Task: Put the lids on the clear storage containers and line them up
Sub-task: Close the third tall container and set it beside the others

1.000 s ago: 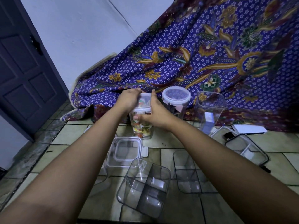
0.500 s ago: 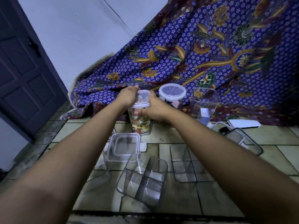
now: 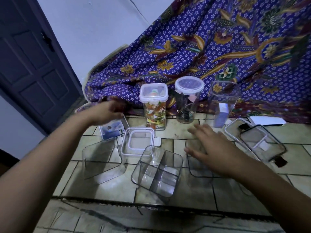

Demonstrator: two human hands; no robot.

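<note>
A tall square container (image 3: 155,113) filled with colourful pieces stands lidded at the back. Beside it on the right stands a round lidded jar (image 3: 187,101), then a tall open clear container (image 3: 222,105). My left hand (image 3: 107,111) hovers open left of the square container, above a small flat box (image 3: 111,131). My right hand (image 3: 210,148) is open, fingers spread, over a clear container (image 3: 198,165) lying on the floor. A white-rimmed square lid (image 3: 138,143), a divided clear container (image 3: 157,170) and another clear container (image 3: 101,162) lie in front.
Two dark-rimmed lids (image 3: 255,140) lie at the right, near a white flat box (image 3: 267,121). A purple floral cloth (image 3: 202,47) drapes behind the row. A dark door (image 3: 28,64) stands at the left. The floor is tiled.
Both hands let go of the colourful container's lid. The left hand moved left and the right hand dropped down toward the floor containers. The lid now sits on the container.
</note>
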